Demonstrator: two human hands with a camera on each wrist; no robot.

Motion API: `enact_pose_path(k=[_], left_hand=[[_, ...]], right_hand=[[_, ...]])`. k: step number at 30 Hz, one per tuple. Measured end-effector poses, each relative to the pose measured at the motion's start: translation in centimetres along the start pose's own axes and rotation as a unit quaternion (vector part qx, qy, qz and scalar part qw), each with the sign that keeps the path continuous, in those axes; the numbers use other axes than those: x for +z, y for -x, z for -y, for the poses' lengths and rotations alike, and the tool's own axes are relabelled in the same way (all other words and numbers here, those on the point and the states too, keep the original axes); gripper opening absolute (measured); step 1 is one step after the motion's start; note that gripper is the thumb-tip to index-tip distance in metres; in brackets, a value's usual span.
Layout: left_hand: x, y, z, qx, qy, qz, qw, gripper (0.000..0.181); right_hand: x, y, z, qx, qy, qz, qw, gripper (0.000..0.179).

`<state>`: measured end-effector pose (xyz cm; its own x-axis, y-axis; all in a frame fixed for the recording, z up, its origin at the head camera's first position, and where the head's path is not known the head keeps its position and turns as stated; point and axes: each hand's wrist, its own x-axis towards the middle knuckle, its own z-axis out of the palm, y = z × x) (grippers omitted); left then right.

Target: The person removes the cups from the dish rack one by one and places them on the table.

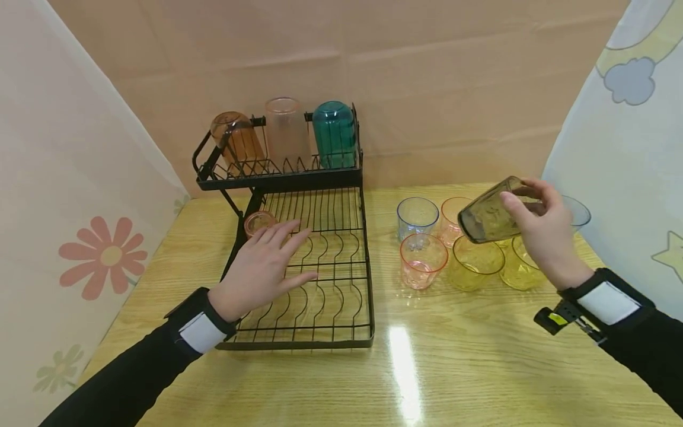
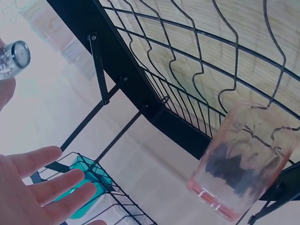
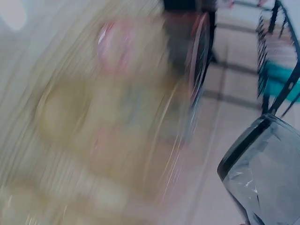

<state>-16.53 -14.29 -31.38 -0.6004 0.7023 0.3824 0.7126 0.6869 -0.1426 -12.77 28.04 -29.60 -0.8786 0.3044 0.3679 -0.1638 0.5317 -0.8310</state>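
My right hand (image 1: 549,237) grips a smoky grey drinking glass (image 1: 488,214), tilted on its side above the cluster of glasses, its base pointing left. The same glass shows at the lower right of the right wrist view. My left hand (image 1: 258,270), fingers spread and holding nothing, hovers over the lower tier of a black two-tier dish rack (image 1: 299,344). Just beyond its fingers, a pink glass (image 1: 258,222) stands in the rack's back left; in the left wrist view this pink glass (image 2: 243,159) is apart from the fingers.
On the upper tier, an amber glass (image 1: 240,142), a pale pink glass (image 1: 288,133) and a teal glass (image 1: 334,133) stand upside down. Right of the rack, several glasses crowd the wooden table (image 1: 469,356), including a red-rimmed glass (image 1: 423,264), a blue-rimmed glass (image 1: 416,216) and a yellow glass (image 1: 475,267).
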Motion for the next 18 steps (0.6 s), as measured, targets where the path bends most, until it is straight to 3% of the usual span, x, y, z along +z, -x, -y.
enact_pose_path(k=[5, 11, 14, 18], left_hand=[[0.2, 0.6, 0.5, -0.01, 0.003, -0.011, 0.9999, 0.074], [0.4, 0.8, 1.2, 0.0, -0.028, -0.026, 0.9993, 0.074], [0.4, 0.8, 1.6, 0.019, -0.054, -0.036, 0.9977, 0.075], [0.4, 0.8, 2.1, 0.047, -0.077, -0.051, 0.9947, 0.075]], right_hand=[[-3.0, -0.5, -1.8, -0.026, 0.093, -0.038, 0.9946, 0.056], [-5.9, -0.7, -3.9, -0.077, 0.232, -0.098, 0.9646, 0.069], [-6.9, -0.5, -4.4, -0.057, 0.268, -0.092, 0.9574, 0.073], [-7.8, -0.2, -5.4, -0.019, 0.282, -0.071, 0.9565, 0.076]])
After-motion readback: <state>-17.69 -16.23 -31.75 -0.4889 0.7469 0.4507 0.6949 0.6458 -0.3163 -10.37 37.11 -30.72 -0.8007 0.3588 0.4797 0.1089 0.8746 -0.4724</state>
